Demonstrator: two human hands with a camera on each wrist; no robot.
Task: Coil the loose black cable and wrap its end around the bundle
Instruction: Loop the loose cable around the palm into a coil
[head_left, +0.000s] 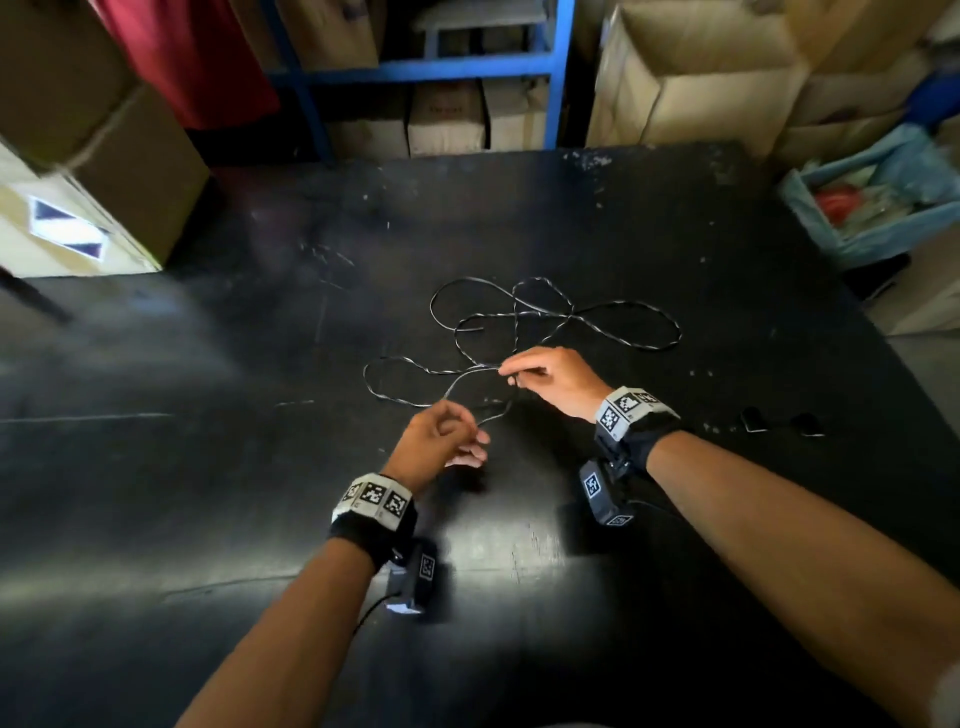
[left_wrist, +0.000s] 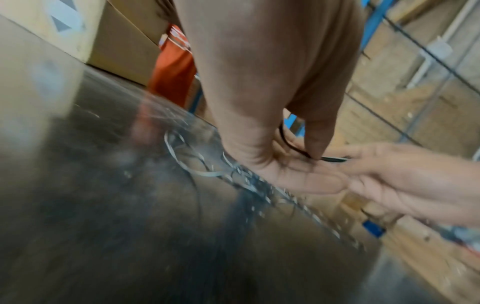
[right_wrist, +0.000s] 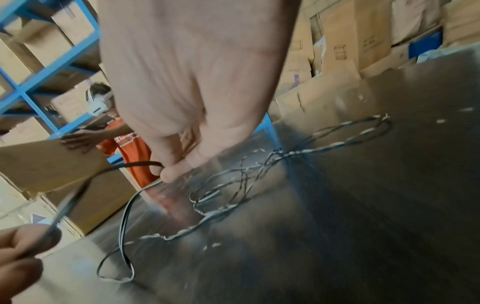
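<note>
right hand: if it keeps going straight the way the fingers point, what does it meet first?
Probably the left hand. The right hand points left and slightly toward the wearer, pinching the black cable; only a short cable span lies between them. Depth is uncertain.

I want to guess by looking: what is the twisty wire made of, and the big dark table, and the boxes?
Black cable: probably plastic-coated wire; thin, bendy, with a glossy sheen. Table: hard and dark with a shiny, scratched top, maybe painted wood or metal; I cannot tell which. Boxes: brown cardboard, matte, with folded flaps.
</note>
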